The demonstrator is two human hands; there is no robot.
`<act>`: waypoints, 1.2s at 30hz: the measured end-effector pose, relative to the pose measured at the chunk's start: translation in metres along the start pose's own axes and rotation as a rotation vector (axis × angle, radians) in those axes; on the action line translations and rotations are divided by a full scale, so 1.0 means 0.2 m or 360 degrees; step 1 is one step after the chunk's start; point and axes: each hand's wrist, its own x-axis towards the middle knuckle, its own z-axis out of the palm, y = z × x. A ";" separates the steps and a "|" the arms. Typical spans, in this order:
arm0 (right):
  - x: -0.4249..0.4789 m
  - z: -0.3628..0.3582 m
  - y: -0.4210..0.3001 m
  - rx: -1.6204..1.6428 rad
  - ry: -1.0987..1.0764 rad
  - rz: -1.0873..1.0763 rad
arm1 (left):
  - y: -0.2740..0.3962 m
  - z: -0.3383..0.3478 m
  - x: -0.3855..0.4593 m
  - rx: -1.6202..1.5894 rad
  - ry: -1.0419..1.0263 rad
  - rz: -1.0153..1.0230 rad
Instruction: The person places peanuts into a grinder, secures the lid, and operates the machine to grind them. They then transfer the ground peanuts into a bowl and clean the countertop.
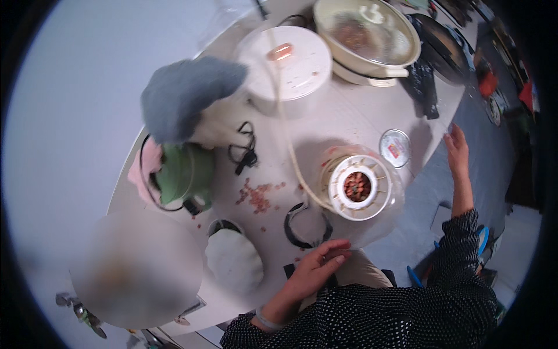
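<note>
My left hand [316, 264] hovers at the near table edge, fingers loosely extended, holding nothing that I can see. Just beyond it lies a black ring-shaped band [287, 227]. A round container with a white collar [338, 194] stands on the table nearby, and reddish-brown nuts or beans [357, 186] fill its opening. Clear plastic [394, 205] spreads around it. My right hand [457, 150] is out past the table's right edge, above the floor, with nothing visible in it. Closest to it on the table is a round lid with a label [395, 148].
Loose reddish pieces [257, 196] lie scattered mid-table. A pale cord [287, 139] crosses the view to the container. Behind are a white lidded pot [301, 74] and a cream pan with glass lid [392, 39]. A green vessel [187, 174] and blurred round object [139, 270] stand left.
</note>
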 end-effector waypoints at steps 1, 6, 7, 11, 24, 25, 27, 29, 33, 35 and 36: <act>-0.05 0.00 -0.04 0.0163 0.0033 -0.0030 | -0.03 -0.04 -0.03 -0.0036 0.0037 0.0031; -0.04 0.07 -0.02 0.0436 0.0069 -0.0182 | -0.16 -0.19 -0.21 -0.0137 0.0180 0.0119; -0.01 0.04 0.03 0.0634 0.0133 -0.0153 | -0.18 -0.22 -0.26 -0.0140 0.0197 0.0109; -0.16 -0.03 -0.18 0.1051 0.0354 -0.0258 | -0.28 -0.28 -0.48 -0.0196 0.0590 0.0260; -1.69 1.11 -1.29 0.0757 -0.1572 -0.0416 | -0.76 -0.95 -0.84 0.0008 0.2019 0.0726; -1.69 1.23 -1.29 0.0839 -0.1588 -0.0303 | -0.80 -0.94 -0.84 0.0023 0.2020 0.0696; -1.65 1.39 -1.36 0.0865 -0.1538 -0.0344 | -0.85 -0.93 -0.82 -0.0191 0.1998 0.0677; -1.62 1.49 -1.40 0.0804 -0.1588 -0.0350 | -0.92 -0.92 -0.81 -0.0651 0.1944 0.0650; -1.60 1.62 -1.44 0.0708 -0.1800 -0.0219 | -0.97 -0.89 -0.79 -0.1022 0.1670 0.0642; -1.61 1.64 -1.46 0.0667 -0.1934 -0.0135 | -1.05 -0.94 -0.77 -0.0976 0.1527 0.0704; -1.63 1.66 -1.45 0.0651 -0.1915 -0.0065 | -1.03 -0.94 -0.77 -0.0971 0.1500 0.0689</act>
